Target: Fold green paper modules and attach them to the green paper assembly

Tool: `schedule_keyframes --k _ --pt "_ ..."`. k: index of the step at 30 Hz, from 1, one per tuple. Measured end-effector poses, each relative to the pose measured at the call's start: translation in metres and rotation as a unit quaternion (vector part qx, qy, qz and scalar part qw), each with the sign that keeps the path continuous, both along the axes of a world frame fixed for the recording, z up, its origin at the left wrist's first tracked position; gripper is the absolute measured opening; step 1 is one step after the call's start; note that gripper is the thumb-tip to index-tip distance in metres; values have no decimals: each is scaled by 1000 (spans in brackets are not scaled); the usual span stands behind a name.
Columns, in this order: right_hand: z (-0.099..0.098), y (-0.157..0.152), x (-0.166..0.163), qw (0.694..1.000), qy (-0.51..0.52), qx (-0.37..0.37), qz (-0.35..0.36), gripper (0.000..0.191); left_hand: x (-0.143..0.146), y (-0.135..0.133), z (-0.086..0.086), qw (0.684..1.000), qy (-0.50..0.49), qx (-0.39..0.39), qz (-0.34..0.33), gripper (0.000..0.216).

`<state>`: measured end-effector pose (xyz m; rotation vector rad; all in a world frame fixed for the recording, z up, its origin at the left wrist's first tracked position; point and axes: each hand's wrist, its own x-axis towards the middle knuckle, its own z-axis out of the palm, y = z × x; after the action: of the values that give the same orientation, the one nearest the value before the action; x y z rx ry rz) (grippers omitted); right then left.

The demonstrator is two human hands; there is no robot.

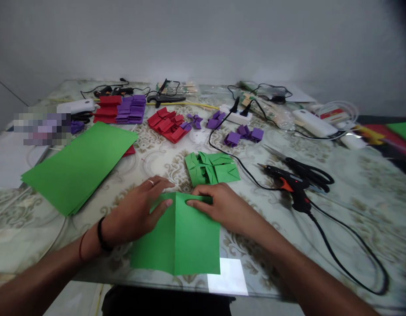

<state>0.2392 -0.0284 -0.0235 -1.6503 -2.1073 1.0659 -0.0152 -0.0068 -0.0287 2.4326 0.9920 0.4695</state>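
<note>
A green sheet of paper point(196, 243) with a crease down its middle lies at the table's front edge, its two halves slightly raised from the fold. My left hand point(139, 213) grips its upper left part, thumb on the near side and fingers over the far edge. At the upper right edge, my right hand point(221, 202) pinches the sheet between thumb and curled fingers. Just beyond the hands sit folded green paper pieces point(222, 169). A stack of green paper sheets point(79, 169) lies to the left of my left hand.
Right of my right hand lie a black glue gun point(291, 184) with a looping cord and black scissors point(305, 169). Red folded paper point(166, 125) and purple folded pieces point(244, 135) are farther back. A white power strip point(236, 115) stands behind them on the patterned table point(351, 219).
</note>
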Motion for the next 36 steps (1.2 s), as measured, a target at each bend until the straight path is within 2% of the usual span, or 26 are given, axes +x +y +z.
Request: schedule_keyframes --k 2,4,6,9,13,19,25,32,36 --pt "-2 2 -3 998 -63 6 -2 12 -2 -14 -14 995 48 73 -40 45" --pt "-2 1 -7 996 -92 13 -3 8 -4 -28 -28 986 93 130 -51 55" --pt "-2 -3 -7 994 -109 22 -3 9 -6 -37 -39 977 124 164 -60 62" --pt "-1 -12 -1 988 -149 32 4 18 -7 -42 -46 968 148 193 -57 63" --pt "-5 -21 13 980 -195 31 2 28 -6 -41 -46 966 155 201 -54 63" --pt "-14 -21 23 985 -171 21 -2 29 -6 -43 -45 966 150 207 -47 63" --pt "-11 -23 29 990 -142 4 8 32 -5 -43 -45 965 154 209 -46 64" --pt "-7 -30 29 995 -90 -32 -38 33 -8 -44 -37 973 143 172 -59 69" --pt "-9 -33 27 995 -74 -15 -70 28 -11 -50 -31 976 133 156 -72 78"
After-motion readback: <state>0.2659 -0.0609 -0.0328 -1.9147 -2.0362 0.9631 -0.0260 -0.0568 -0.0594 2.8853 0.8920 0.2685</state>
